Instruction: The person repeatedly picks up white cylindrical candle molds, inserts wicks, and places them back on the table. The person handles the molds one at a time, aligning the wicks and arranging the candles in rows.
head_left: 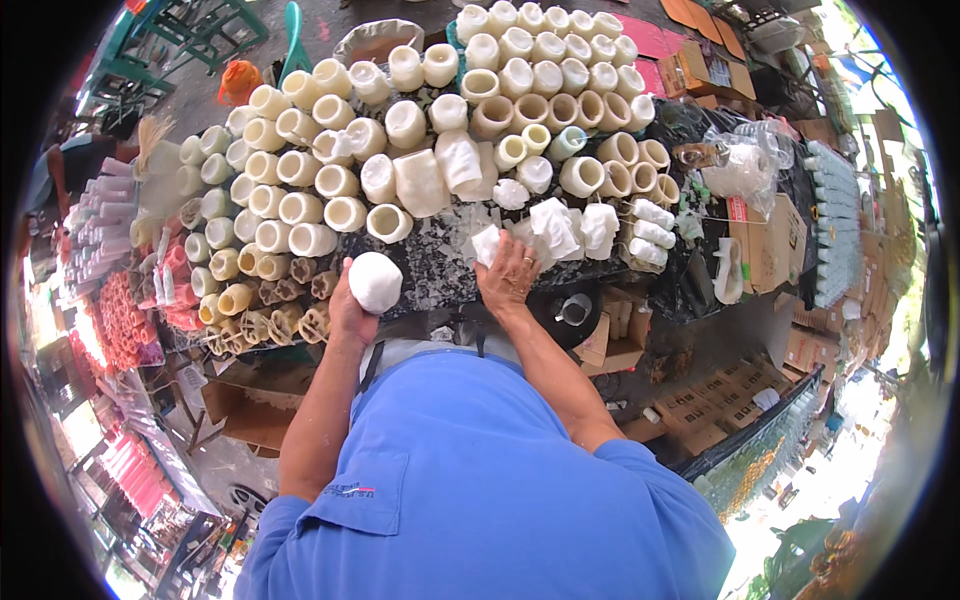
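My left hand (350,312) is closed round the side of a smooth white rounded piece (377,283), which looks like wax and hangs over the table's near edge. My right hand (508,273) reaches onto the table, its fingers bent over a white crumpled piece (487,243), cloth or wax, I cannot tell which. Beside it lie more white folded pieces (553,228). Just beyond my left hand stands a hollow cream wax cup (389,223). A squarish cream wax block (421,183) and a white wax cylinder (458,162) stand behind the hands.
Rows of cream wax cups (300,208) fill the left and far table. Pink pieces (125,320) are heaped at far left. A metal jug (574,309) and an open cardboard box (622,335) sit below the near edge. Clear plastic bags (745,165) lie at right.
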Demonstrator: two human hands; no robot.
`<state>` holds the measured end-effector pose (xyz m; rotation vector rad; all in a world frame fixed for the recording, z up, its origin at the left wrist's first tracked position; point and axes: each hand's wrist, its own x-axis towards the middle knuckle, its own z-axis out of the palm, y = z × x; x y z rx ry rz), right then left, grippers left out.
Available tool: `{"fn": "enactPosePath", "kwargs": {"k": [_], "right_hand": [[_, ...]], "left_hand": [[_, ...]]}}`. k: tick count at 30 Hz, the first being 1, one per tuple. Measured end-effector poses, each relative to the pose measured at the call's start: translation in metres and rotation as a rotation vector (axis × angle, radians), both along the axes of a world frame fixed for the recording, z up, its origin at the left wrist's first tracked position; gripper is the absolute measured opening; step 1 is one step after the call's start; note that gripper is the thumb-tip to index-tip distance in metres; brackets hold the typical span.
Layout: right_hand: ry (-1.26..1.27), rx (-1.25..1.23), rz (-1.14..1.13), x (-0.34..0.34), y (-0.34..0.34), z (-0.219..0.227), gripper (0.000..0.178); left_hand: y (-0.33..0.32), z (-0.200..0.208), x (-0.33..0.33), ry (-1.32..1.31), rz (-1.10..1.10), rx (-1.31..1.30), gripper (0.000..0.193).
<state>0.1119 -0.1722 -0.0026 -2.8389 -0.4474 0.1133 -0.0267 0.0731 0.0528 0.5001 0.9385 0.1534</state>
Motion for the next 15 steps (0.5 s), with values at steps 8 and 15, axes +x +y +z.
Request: {"fn": "enactPosePath", "kwargs": {"k": [8, 15], "right_hand": [[-0.176, 0.054, 0.025, -0.005, -0.004, 0.023, 0.087], [1.687, 1.343, -0.361, -0.023, 0.027, 0.072, 0.070]], "left_hand": [[-0.009, 0.005, 0.009, 0.026, -0.070, -0.002, 0.044], [-0.027, 0.017, 0.023, -0.132, -0.382, 0.008, 0.047]]}}
